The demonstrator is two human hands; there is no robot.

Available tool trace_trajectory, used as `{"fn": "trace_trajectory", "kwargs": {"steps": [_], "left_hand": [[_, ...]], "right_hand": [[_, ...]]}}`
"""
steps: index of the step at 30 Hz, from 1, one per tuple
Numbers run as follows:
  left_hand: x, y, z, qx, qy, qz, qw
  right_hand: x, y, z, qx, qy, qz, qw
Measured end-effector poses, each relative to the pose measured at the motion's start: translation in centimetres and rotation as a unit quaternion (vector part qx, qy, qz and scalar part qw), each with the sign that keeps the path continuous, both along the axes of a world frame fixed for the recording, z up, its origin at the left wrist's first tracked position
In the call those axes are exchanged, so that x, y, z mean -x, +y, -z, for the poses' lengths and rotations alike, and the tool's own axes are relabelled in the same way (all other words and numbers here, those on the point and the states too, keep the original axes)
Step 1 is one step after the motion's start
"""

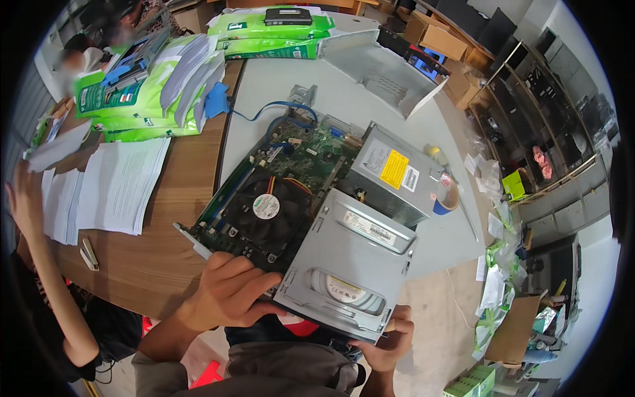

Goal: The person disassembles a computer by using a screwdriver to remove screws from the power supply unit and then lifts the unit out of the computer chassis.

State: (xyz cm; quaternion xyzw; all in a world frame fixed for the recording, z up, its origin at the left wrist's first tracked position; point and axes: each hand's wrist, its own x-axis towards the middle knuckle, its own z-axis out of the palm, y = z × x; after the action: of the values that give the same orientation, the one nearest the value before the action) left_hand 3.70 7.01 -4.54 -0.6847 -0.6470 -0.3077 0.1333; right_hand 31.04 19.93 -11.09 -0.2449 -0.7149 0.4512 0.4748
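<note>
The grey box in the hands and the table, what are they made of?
The grey box, gripped by the left hand and right hand, looks like bare sheet metal: dull silver sheen, folded edges, stamped slots. The table looks like wood, maybe laminate: brown with grain lines.

Both forearms are bare to the elbow, with bare hands; olive-grey trousers show below.

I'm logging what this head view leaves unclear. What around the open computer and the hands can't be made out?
- Left hand: fingertips tucked under the silver drive cage.
- Right hand: mostly behind the cage's near corner.
- Circuit board: near part covered by the cage, the black fan and the power supply.
</note>
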Motion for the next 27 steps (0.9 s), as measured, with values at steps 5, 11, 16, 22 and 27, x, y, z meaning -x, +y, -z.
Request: {"fn": "trace_trajectory", "kwargs": {"steps": [5, 11, 16, 22, 27], "left_hand": [[-0.1, 0.0, 0.6, -0.018, 0.005, -0.021, 1.0], [0.1, -0.6, 0.7, -0.018, -0.011, -0.005, 1.0], [0.0, -0.8, 0.5, -0.013, 0.003, -0.013, 1.0], [0.2, -0.7, 0.7, -0.017, -0.011, 0.0, 1.0], [0.4, -0.5, 1.1, -0.026, 0.002, -0.006, 1.0]], "right_hand": [[-0.1, -0.2, 0.1, -0.003, -0.04, -0.012, 0.999], [0.2, -0.2, 0.3, -0.06, -0.03, 0.011, 0.998], [0.1, -0.4, 0.6, -0.055, -0.034, 0.02, 0.998], [0.3, -0.6, 0.5, -0.049, -0.028, 0.023, 0.998], [0.0, -0.4, 0.8, -0.057, -0.028, 0.017, 0.998]]}}
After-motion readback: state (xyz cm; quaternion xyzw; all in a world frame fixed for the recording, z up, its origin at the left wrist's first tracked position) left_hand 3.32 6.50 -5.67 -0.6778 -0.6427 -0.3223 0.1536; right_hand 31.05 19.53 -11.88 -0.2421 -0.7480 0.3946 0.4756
